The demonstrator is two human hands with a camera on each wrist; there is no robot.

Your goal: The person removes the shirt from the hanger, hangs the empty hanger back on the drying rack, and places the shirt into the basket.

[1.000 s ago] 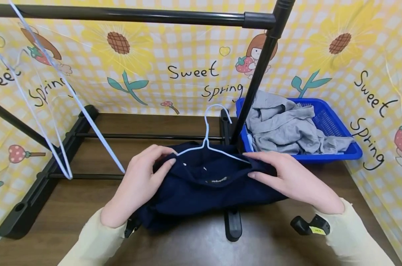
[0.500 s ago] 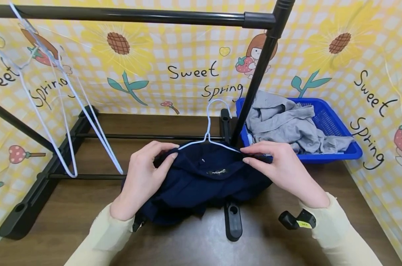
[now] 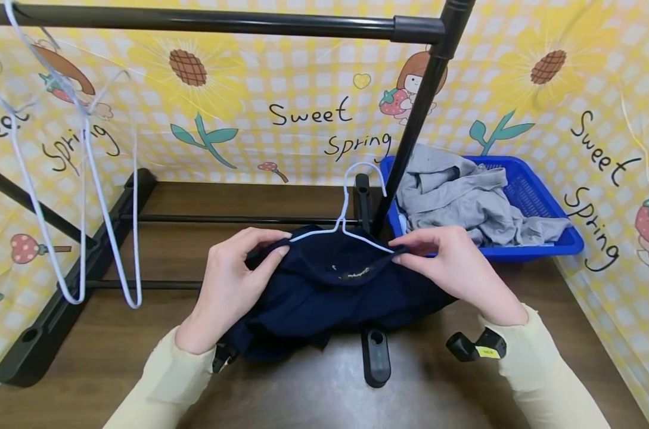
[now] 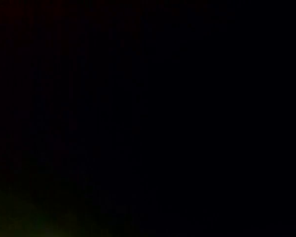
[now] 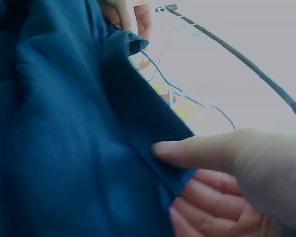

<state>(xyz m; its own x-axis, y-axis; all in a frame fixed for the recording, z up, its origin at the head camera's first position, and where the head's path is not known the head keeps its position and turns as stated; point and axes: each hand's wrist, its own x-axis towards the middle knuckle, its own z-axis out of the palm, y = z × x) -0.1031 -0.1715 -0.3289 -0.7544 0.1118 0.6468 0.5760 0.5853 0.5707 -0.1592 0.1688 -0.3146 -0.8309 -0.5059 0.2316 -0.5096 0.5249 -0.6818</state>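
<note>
A dark navy garment with a small label inside its neck hangs between my two hands. Inside its opening sits a pale blue wire hanger, its hook standing up above the cloth. My left hand pinches the garment's edge by the hanger's left arm, thumb and forefinger together. On the other side my right hand pinches the edge at the hanger's right arm. In the right wrist view the thumb presses on the cloth, with the fingers behind it. The left wrist view is almost wholly black.
A black clothes rack stands ahead, its right post rising beside the hanger's hook. Pale empty hangers dangle from its left part. Behind the post, a blue basket holds crumpled grey clothing. A patterned yellow curtain backs everything.
My right hand has shifted left and a little up, nearer the hanger's neck. The hanger's hook has moved right, toward the rack post. The empty hangers on the left have swung.
</note>
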